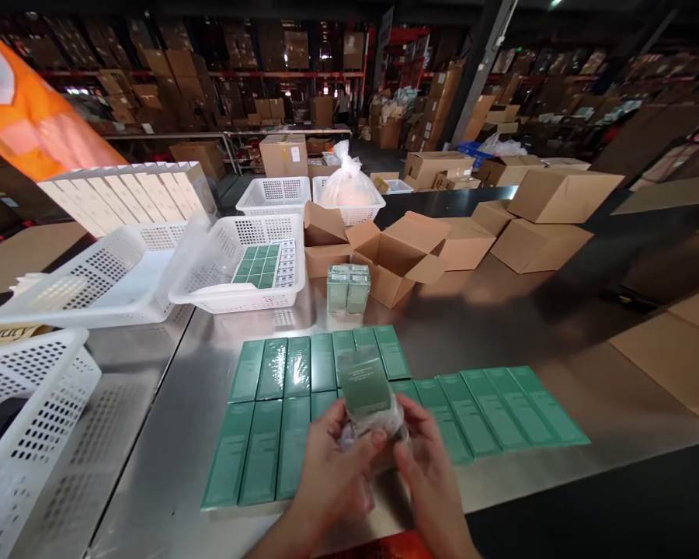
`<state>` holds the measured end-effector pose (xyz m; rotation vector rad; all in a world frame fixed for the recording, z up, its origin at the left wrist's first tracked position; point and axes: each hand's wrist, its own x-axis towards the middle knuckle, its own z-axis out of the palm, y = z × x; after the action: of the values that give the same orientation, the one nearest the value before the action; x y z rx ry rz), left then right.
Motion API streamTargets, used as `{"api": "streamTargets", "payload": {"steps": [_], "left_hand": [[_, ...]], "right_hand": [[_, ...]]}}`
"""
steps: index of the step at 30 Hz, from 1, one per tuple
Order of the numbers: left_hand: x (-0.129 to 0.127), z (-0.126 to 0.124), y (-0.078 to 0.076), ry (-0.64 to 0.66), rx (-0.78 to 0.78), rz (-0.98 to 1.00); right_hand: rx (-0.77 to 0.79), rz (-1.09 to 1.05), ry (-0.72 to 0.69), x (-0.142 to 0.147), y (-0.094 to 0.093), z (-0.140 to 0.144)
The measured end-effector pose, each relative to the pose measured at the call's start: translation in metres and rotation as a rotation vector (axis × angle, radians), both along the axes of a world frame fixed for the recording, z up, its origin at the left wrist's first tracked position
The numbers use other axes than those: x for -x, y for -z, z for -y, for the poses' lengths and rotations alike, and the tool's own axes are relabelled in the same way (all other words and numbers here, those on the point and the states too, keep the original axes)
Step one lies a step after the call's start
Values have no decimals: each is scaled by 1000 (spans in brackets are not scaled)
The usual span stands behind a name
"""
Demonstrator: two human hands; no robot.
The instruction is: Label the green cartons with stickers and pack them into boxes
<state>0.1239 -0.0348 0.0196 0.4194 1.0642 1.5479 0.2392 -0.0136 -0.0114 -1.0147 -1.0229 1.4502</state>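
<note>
My left hand and my right hand together hold one green box upright, with crinkled clear plastic wrap bunched around its lower end between my fingers. Right beneath them, several flat green boxes lie side by side in two rows on the metal table, and another row of green boxes runs off to the right. A small stack of pale green boxes stands further back at the middle.
White perforated baskets sit at the back left, one holding small green boxes. Open cardboard cartons lie behind the stack, with more cartons to the right. A person's orange sleeve is at the far left. Warehouse shelving fills the background.
</note>
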Motion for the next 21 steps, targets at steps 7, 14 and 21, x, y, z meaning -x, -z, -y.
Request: {"api": "streamTargets", "payload": {"steps": [7,14,21], "left_hand": [[-16,21,28,424,-36,-250],[-27,34,41,212,-73,-684],[-16,8,22,-116,-95,-778]], "right_hand": [[-75,177,-189,-46,-35,-37],[-108,87,194,-66,-56,-141],[-44,63,-138,-28,-48,-136]]}}
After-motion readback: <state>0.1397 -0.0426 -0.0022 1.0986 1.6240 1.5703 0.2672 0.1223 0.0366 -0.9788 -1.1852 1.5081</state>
